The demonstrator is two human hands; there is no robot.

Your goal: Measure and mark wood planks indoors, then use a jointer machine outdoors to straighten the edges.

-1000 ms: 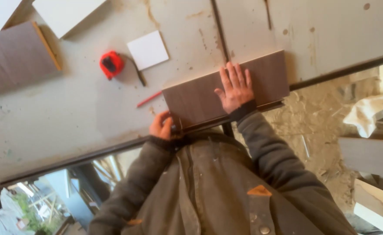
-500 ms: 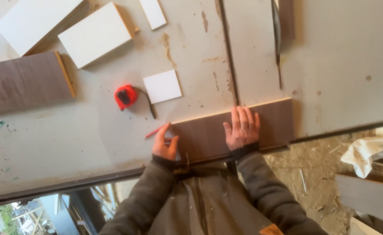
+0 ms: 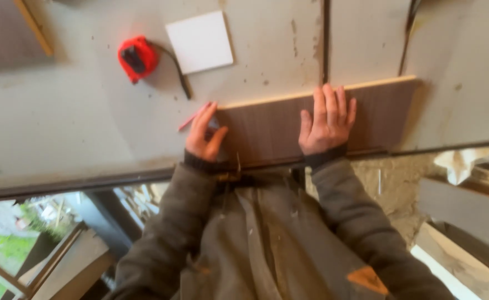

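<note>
Grey worktable [image 3: 89,128]: dark brown panel [image 3: 266,128], pale-edged.

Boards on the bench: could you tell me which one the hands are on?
The long dark brown board at the bench edge, under the flat right hand and left hand; the small white square board lies untouched.

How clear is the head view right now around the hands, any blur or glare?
Head view: soft motion blur throughout, so the left hand and the red pencil it holds look smeared; right hand lies flat on the dark board, fairly readable; even daylight, no glare, faint shadows.
</note>
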